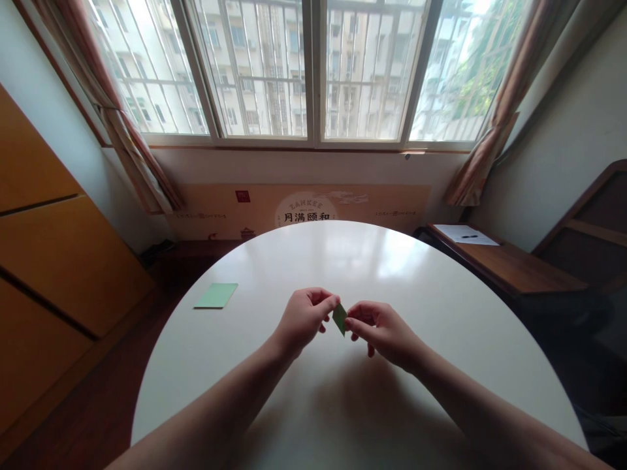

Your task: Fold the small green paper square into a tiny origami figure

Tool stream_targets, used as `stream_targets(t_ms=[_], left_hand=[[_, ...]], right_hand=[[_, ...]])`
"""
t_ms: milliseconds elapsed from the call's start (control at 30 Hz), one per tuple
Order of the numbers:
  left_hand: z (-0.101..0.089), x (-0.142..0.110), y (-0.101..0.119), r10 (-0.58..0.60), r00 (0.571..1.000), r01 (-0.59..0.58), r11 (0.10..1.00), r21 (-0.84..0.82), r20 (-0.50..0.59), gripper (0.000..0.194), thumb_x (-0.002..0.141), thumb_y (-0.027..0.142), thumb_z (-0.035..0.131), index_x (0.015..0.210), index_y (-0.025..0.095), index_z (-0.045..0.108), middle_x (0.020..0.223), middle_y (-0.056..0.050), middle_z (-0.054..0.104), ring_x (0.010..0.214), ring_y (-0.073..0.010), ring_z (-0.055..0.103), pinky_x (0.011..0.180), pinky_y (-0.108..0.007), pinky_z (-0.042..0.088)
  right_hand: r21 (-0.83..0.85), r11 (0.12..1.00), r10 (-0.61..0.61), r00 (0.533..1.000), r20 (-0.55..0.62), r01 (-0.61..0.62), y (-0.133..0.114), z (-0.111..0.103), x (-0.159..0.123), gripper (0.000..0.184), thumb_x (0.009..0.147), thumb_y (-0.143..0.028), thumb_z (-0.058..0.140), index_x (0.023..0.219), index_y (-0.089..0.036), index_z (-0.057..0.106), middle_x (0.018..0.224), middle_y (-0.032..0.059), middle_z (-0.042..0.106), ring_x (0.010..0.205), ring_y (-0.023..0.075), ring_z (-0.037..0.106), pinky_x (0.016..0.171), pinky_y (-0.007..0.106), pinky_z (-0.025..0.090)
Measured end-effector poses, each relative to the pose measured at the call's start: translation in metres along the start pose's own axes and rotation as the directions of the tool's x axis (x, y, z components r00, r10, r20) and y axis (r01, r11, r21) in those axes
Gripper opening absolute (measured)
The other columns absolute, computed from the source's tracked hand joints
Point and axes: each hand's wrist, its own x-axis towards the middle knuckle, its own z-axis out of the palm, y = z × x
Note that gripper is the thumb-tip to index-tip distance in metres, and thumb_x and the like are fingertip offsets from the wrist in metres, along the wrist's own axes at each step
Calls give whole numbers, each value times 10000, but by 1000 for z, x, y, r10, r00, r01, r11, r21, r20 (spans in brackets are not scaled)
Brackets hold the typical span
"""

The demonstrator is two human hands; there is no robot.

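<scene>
Between my two hands, above the middle of the white round table [206, 391], is a small piece of folded green paper [339, 318]. My left hand [307, 318] pinches its upper left corner between thumb and fingers. The lower right edge is gripped by my right hand [379, 328], thumb on the near side and the other fingers curled. How many layers the paper has cannot be made out. A light green stack of square paper [216, 296] lies flat at the table's left side, apart from both hands.
A wooden side table [529, 261] at the right bears a white sheet [460, 234] with a dark pen [469, 237]. Beyond the round table are a printed banner [206, 202] and a barred window. An orange-brown cabinet [63, 241] stands at the left, a chair [588, 228] at the far right.
</scene>
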Motion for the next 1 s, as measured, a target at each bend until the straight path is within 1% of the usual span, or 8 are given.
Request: stream_targets(t_ms=[133,233,300,467,600,733,833,1000], left_hand=[[1,-1,-1,-4,1000,4,1000,-8,30,277,771,392,649,775,118,688,660,-39,639,588,-130,546,449,-199,432],[1,-2,-3,-10,992,8,1000,16,127,266,728,383,704,751,117,707,651,-44,641,602,-143,556,435,-198,421],[1,-2,-4,-10,986,4,999,35,169,239,708,356,721,714,117,706,631,-40,629,587,-138,544,428,-196,408],[-1,-1,-5,-7,992,6,1000,8,130,234,712,353,717,676,123,688,595,-16,585,564,-124,511,443,-203,405],[0,-2,-4,-11,994,15,999,-36,110,223,720,349,717,674,133,684,589,-6,581,556,-114,489,458,-203,386],[0,-2,-4,-35,994,40,998,-44,100,229,717,360,730,673,138,697,594,-13,597,563,-118,476,457,-206,375],[-2,-1,-5,-49,995,52,998,-38,86,240,718,370,736,668,137,702,585,-11,585,569,-118,468,455,-203,367],[0,-2,-6,-54,996,57,998,-36,67,242,707,368,738,677,129,712,575,-6,569,557,-116,465,457,-209,369]], right_hand=[[49,999,19,999,-28,-18,1,0,1,208,843,-353,631,824,-147,657,728,40,657,668,172,642,399,185,440],[18,1000,16,998,-57,-15,1,-1,1,219,841,-358,638,800,-145,661,710,38,654,650,164,637,405,183,426],[2,1000,15,998,-67,-14,1,-1,1,232,840,-369,645,799,-142,672,697,39,653,640,161,628,406,185,421],[43,999,8,996,-89,-4,0,2,1,270,825,-408,676,861,-141,681,749,55,673,674,177,638,402,191,423],[88,996,5,997,-72,1,1,5,1,287,793,-415,716,881,-146,672,744,44,665,716,195,658,397,187,424],[80,997,8,999,-52,-4,2,5,1,279,820,-420,676,871,-145,676,765,53,686,695,184,659,399,189,428],[58,998,36,999,-27,-34,1,4,1,273,829,-417,649,857,-146,670,804,64,706,669,167,650,394,184,420],[28,997,69,998,-1,-69,0,1,2,246,830,-389,625,825,-146,657,797,68,713,641,154,638,382,174,397]])
